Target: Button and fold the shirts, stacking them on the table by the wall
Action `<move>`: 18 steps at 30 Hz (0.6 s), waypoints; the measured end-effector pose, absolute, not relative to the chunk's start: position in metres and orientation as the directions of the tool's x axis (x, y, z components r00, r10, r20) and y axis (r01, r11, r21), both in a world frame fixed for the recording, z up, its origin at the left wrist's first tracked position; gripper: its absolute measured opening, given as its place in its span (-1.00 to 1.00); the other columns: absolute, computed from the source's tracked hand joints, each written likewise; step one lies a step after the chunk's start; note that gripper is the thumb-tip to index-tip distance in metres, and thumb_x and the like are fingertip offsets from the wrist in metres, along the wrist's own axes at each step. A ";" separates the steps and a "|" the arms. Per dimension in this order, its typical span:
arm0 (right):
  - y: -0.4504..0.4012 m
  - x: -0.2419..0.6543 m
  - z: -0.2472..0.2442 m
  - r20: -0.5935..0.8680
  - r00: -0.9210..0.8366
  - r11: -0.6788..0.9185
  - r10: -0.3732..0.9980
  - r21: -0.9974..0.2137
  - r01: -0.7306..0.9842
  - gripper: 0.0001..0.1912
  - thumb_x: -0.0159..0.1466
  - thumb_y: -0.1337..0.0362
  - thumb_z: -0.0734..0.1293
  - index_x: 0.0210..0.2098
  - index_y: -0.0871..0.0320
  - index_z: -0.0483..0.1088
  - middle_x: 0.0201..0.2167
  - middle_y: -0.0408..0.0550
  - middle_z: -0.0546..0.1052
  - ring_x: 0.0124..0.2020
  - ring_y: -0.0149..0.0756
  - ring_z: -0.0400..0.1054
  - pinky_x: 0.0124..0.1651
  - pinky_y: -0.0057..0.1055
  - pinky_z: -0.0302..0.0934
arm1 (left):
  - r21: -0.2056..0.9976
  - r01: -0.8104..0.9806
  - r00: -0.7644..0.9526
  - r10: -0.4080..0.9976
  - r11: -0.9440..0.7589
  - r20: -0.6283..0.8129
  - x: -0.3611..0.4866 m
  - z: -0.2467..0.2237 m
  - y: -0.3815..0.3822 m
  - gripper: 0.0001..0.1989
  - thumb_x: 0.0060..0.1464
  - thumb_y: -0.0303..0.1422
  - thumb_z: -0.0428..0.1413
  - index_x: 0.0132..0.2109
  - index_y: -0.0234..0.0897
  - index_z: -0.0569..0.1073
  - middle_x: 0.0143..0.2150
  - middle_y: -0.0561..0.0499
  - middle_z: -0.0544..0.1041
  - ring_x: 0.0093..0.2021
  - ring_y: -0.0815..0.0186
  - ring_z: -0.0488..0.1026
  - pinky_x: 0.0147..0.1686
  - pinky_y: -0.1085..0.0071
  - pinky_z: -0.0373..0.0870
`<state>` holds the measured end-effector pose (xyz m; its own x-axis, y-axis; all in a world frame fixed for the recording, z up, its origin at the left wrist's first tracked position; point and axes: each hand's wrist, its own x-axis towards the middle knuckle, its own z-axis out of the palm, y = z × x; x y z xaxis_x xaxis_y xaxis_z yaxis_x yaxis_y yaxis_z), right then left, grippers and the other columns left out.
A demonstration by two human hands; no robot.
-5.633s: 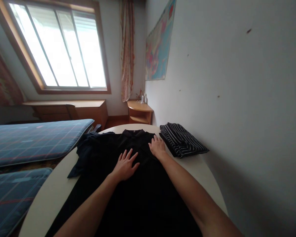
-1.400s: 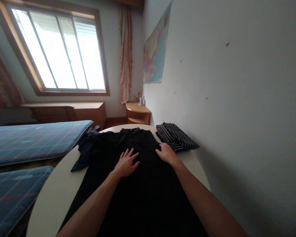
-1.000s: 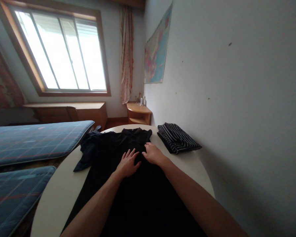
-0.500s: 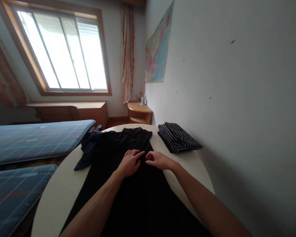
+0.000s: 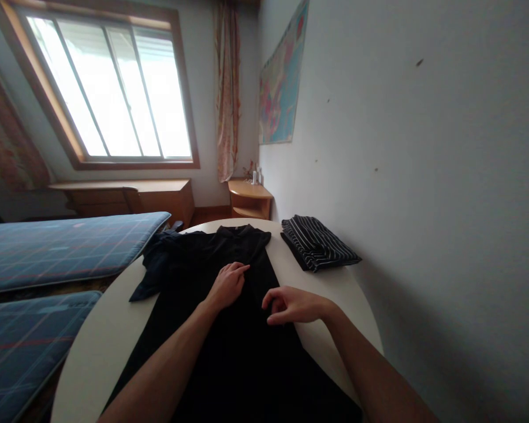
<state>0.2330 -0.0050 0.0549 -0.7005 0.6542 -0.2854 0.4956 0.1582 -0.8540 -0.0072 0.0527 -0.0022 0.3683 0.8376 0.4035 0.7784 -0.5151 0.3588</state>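
Note:
A long black dress with a collar lies spread over the round white table, its collar at the far edge. Its dark sleeve cloth bunches toward the left. My left hand rests on the dress's upper part with fingers stretched out, holding nothing. My right hand is over the dress's right edge, fingers bent and the thumb apart from them. Nothing shows between those fingers, and I cannot tell whether this hand touches the cloth.
Folded striped black-and-white clothing sits at the table's right, close to the wall. Blue plaid mattresses lie on the left. Behind the table stand a corner shelf and a wooden desk.
My right hand has drawn back toward me, away from my left hand, and its fingers have parted from the thumb. My left hand has shifted slightly left, staying on the dress.

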 end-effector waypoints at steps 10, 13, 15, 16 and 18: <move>-0.016 0.219 0.033 -0.395 -0.841 -0.069 0.369 -0.914 0.399 -0.22 0.06 -0.01 0.53 0.19 0.12 0.33 -0.18 -0.03 0.59 -0.39 -0.44 0.47 -0.36 -0.55 0.33 | 0.353 0.802 0.365 0.862 -0.483 0.350 -0.011 -0.011 0.058 -0.61 0.32 -0.29 -0.06 0.18 -0.23 0.47 0.16 -0.10 0.46 0.15 0.14 0.37 0.21 0.18 0.26; -0.016 0.217 0.029 -0.310 -0.873 -0.008 0.377 -0.944 0.331 -0.41 0.18 0.08 0.46 0.15 0.15 0.36 -0.19 -0.03 0.59 -0.33 -0.40 0.49 -0.30 -0.51 0.34 | 0.323 0.817 0.377 0.866 -0.478 0.328 -0.012 -0.014 0.058 -0.58 0.31 -0.27 -0.05 0.22 -0.24 0.42 0.22 -0.11 0.42 0.21 0.12 0.33 0.24 0.16 0.23; -0.017 0.215 0.030 -0.181 -0.849 0.135 0.496 -0.950 0.281 -0.57 0.24 0.20 0.41 0.08 0.16 0.40 -0.20 -0.04 0.60 -0.26 -0.37 0.49 -0.19 -0.46 0.34 | 0.297 0.830 0.379 0.868 -0.473 0.321 -0.012 -0.016 0.057 -0.56 0.29 -0.25 -0.03 0.26 -0.23 0.38 0.28 -0.12 0.36 0.27 0.09 0.26 0.26 0.13 0.20; -0.017 0.214 0.031 -0.099 -0.811 0.242 0.577 -0.927 0.285 -0.64 0.24 0.27 0.38 0.03 0.16 0.43 -0.20 -0.04 0.59 -0.22 -0.35 0.48 -0.13 -0.42 0.34 | 0.284 0.837 0.375 0.869 -0.467 0.323 -0.013 -0.016 0.056 -0.55 0.28 -0.25 -0.02 0.27 -0.22 0.36 0.32 -0.13 0.30 0.31 0.07 0.22 0.27 0.11 0.18; -0.016 0.213 0.034 0.080 -0.710 0.454 0.700 -0.817 0.356 -0.69 0.21 0.36 0.37 -0.04 0.15 0.47 -0.14 -0.03 0.57 -0.11 -0.29 0.45 0.02 -0.34 0.30 | 0.266 0.850 0.365 0.872 -0.455 0.325 -0.013 -0.016 0.055 -0.54 0.27 -0.25 -0.01 0.27 -0.21 0.35 0.38 -0.13 0.20 0.36 0.04 0.14 0.29 0.08 0.15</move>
<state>0.2133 -0.0161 0.0341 -0.7096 0.7001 0.0796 0.3559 0.4536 -0.8170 -0.0131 0.0551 -0.0162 0.3654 0.8721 0.3254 0.8498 -0.4552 0.2658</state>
